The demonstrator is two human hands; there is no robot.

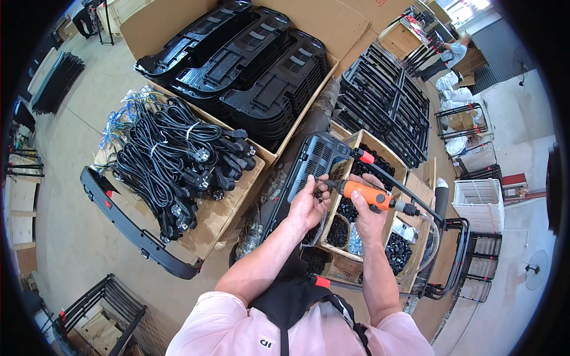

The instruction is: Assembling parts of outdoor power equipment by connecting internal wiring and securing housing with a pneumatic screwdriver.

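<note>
My right hand point(369, 216) is wrapped round an orange power screwdriver point(367, 193) with a hose at its rear end. The tool lies level, its dark nose pointing left. Next to that nose, my left hand point(309, 202) has its fingertips pinched together at the tip. Small dark pieces show by its curled fingers, too small to name. Under the left hand lies a long black plastic panel point(309, 163) with vent slots. Beneath the tool stands a wooden box point(323, 238) with compartments of small black parts point(338, 230).
Black power cords point(172, 145) pile on a cardboard sheet point(222, 216) at left. Behind them, a large carton point(317, 101) holds stacked black plastic covers point(237, 65). Black metal frames point(386, 98) lean at back right. A person point(454, 54) is far off, beyond a white basket point(478, 204).
</note>
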